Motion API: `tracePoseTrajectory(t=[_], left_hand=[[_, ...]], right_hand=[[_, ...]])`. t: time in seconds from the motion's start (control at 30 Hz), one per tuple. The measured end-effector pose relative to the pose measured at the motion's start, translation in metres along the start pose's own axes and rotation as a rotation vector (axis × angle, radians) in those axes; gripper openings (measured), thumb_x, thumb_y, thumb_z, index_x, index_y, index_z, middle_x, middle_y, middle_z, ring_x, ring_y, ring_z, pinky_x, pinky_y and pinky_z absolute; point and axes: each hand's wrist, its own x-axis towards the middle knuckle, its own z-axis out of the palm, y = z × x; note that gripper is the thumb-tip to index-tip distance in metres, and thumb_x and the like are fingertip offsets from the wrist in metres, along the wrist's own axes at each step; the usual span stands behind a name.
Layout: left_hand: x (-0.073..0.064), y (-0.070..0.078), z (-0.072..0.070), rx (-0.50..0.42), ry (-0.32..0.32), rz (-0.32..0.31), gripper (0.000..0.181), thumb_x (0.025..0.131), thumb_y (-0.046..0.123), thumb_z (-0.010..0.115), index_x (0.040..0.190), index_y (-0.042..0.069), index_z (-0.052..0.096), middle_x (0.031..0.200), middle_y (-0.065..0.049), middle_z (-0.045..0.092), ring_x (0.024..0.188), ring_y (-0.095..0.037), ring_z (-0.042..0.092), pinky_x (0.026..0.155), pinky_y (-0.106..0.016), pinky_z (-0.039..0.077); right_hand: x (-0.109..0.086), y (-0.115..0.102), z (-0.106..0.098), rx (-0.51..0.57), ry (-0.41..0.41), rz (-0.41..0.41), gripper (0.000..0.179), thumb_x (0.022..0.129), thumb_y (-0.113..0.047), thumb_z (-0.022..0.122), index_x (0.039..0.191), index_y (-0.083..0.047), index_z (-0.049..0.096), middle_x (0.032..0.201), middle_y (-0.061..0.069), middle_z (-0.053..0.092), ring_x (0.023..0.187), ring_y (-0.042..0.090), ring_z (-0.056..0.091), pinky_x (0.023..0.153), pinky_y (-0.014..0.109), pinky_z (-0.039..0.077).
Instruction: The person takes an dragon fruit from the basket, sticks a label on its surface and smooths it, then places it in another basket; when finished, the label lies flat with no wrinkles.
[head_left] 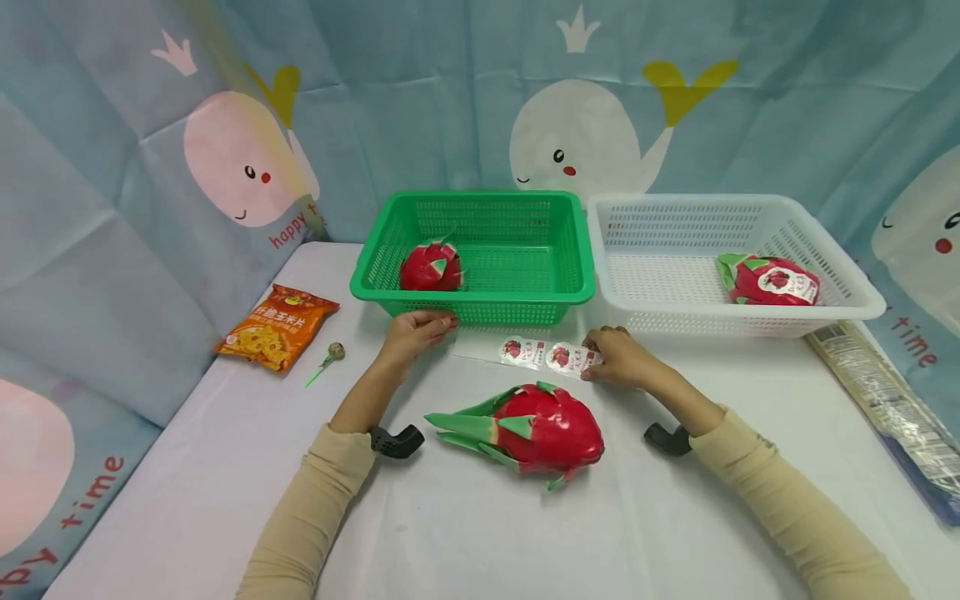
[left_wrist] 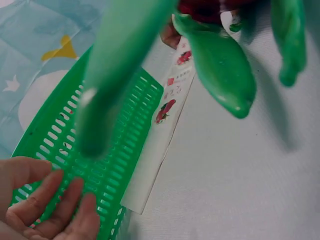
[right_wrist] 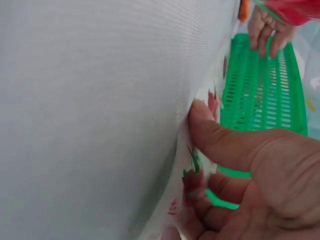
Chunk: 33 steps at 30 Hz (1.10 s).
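Note:
My right hand (head_left: 618,358) pinches the right end of a strip of dragon fruit stickers (head_left: 522,352), thumb on one edge and fingers on the other, as the right wrist view shows. The strip lies along the front of the green basket (head_left: 472,297). By that basket's front wall is my left hand (left_wrist: 47,200), fingers loosely bent and holding nothing. Between my forearms lies a large glossy dragon fruit (head_left: 555,429), its long green leaves pointing left. A smaller dragon fruit (head_left: 427,271) sits in the green basket's left part.
A white basket (head_left: 735,314) stands right of the green one, holding a dragon fruit (head_left: 750,283) with a sticker. Left on the table are an orange snack bag (head_left: 273,329) and a lollipop (head_left: 335,352). A long flat package (head_left: 892,408) lies along the right edge.

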Motion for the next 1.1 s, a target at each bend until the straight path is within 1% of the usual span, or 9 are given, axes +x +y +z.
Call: tracePoseTrajectory(t=[0.1, 0.2, 0.33, 0.43, 0.53, 0.67, 0.9, 1.0, 1.1], left_hand=[[-0.001, 0.000, 0.004, 0.109, -0.014, -0.010, 0.041, 0.089, 0.014, 0.058, 0.125, -0.004, 0.052, 0.125, -0.020, 0.056, 0.112, -0.022, 0.056, 0.097, -0.041, 0.045], [-0.002, -0.001, 0.010, 0.220, -0.064, -0.023, 0.049, 0.088, 0.016, 0.060, 0.131, -0.002, 0.046, 0.128, -0.024, 0.052, 0.115, -0.029, 0.053, 0.093, -0.039, 0.047], [-0.001, -0.004, 0.018, 0.273, -0.107, -0.022, 0.050, 0.086, 0.013, 0.063, 0.130, -0.005, 0.046, 0.082, -0.011, 0.066, 0.074, -0.018, 0.059, 0.067, -0.025, 0.047], [-0.002, -0.003, 0.021, 0.260, -0.120, -0.012, 0.043, 0.086, 0.010, 0.064, 0.123, -0.006, 0.051, 0.055, 0.005, 0.050, 0.053, -0.006, 0.040, 0.054, -0.021, 0.037], [-0.004, 0.002, 0.022, 0.238, -0.128, 0.000, 0.036, 0.085, 0.010, 0.064, 0.116, -0.006, 0.056, 0.058, 0.007, 0.052, 0.054, -0.005, 0.043, 0.054, -0.023, 0.041], [-0.008, 0.009, 0.027, 0.192, -0.146, 0.020, 0.029, 0.084, 0.010, 0.066, 0.109, -0.005, 0.060, 0.071, 0.007, 0.062, 0.064, -0.005, 0.055, 0.065, -0.032, 0.051], [-0.018, 0.019, 0.036, 0.175, -0.216, 0.068, 0.025, 0.084, 0.012, 0.066, 0.105, -0.001, 0.062, 0.076, 0.006, 0.064, 0.067, -0.008, 0.055, 0.069, -0.036, 0.052], [-0.023, 0.026, 0.038, 0.165, -0.230, 0.096, 0.024, 0.085, 0.011, 0.065, 0.106, -0.001, 0.062, 0.074, 0.006, 0.064, 0.065, -0.008, 0.054, 0.063, -0.030, 0.050], [-0.027, 0.032, 0.039, 0.160, -0.237, 0.115, 0.024, 0.085, 0.011, 0.064, 0.106, -0.001, 0.062, 0.072, 0.007, 0.063, 0.063, -0.007, 0.053, 0.059, -0.024, 0.046]], right_hand=[[-0.001, 0.002, -0.001, 0.057, -0.021, 0.011, 0.031, 0.066, -0.012, 0.078, 0.086, 0.000, 0.059, 0.075, 0.006, 0.054, 0.071, 0.019, 0.046, 0.066, 0.031, 0.039], [-0.002, 0.003, -0.003, 0.136, -0.042, 0.009, 0.027, 0.067, -0.007, 0.076, 0.084, -0.002, 0.056, 0.073, 0.005, 0.053, 0.068, 0.016, 0.045, 0.061, 0.027, 0.038], [-0.006, 0.006, -0.005, 0.209, -0.055, 0.002, 0.029, 0.069, -0.005, 0.075, 0.089, -0.002, 0.055, 0.078, 0.006, 0.057, 0.070, 0.016, 0.048, 0.063, 0.026, 0.041], [-0.009, 0.008, -0.008, 0.237, -0.059, -0.005, 0.036, 0.071, -0.012, 0.077, 0.099, -0.003, 0.055, 0.086, 0.007, 0.062, 0.077, 0.017, 0.053, 0.069, 0.029, 0.044], [-0.009, 0.005, -0.015, 0.271, -0.046, -0.034, 0.041, 0.076, -0.020, 0.075, 0.108, -0.004, 0.056, 0.090, 0.007, 0.064, 0.082, 0.017, 0.057, 0.072, 0.030, 0.045], [-0.003, -0.005, -0.020, 0.301, -0.019, -0.081, 0.039, 0.081, -0.025, 0.070, 0.112, -0.004, 0.057, 0.089, 0.006, 0.064, 0.078, 0.018, 0.059, 0.071, 0.032, 0.048], [-0.004, -0.028, -0.019, 0.117, 0.069, -0.117, 0.045, 0.077, -0.035, 0.072, 0.111, -0.006, 0.064, 0.109, 0.008, 0.065, 0.099, 0.023, 0.060, 0.083, 0.042, 0.051], [-0.003, -0.036, -0.019, 0.177, 0.105, -0.178, 0.045, 0.078, -0.032, 0.072, 0.114, -0.007, 0.063, 0.114, 0.009, 0.064, 0.106, 0.026, 0.058, 0.087, 0.044, 0.050], [0.000, -0.043, -0.021, 0.317, 0.075, -0.254, 0.045, 0.081, -0.027, 0.071, 0.120, -0.009, 0.058, 0.118, 0.007, 0.062, 0.114, 0.023, 0.054, 0.092, 0.046, 0.047]])
